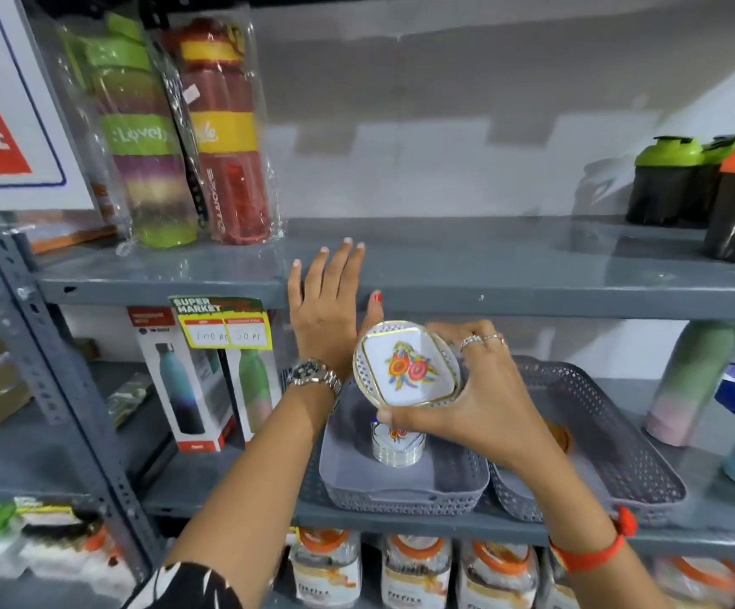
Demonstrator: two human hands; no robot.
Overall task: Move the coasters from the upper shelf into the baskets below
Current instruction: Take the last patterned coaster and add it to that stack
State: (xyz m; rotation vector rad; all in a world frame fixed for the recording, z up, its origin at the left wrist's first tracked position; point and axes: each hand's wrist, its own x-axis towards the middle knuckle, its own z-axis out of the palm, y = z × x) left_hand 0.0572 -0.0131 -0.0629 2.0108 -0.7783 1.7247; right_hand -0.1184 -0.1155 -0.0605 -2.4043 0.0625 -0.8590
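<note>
My right hand (pixel 466 402) is pinching a floral coaster (pixel 407 367) above the left basket (pixel 400 490); my left hand (pixel 328 309), fingers spread, is resting on the upper shelf edge (pixel 532 296). Coaster stack (pixel 396 443) is sitting directly below; second basket (pixel 598 441) is lying just right.

White coaster (pixel 407 374), orange-red floral print; grey perforated baskets (pixel 405 485).

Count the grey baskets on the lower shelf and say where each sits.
2. The left basket sits under the hands, holding a stack of coasters. The right basket sits beside it, partly hidden by the right hand. More may lie out of view.
</note>
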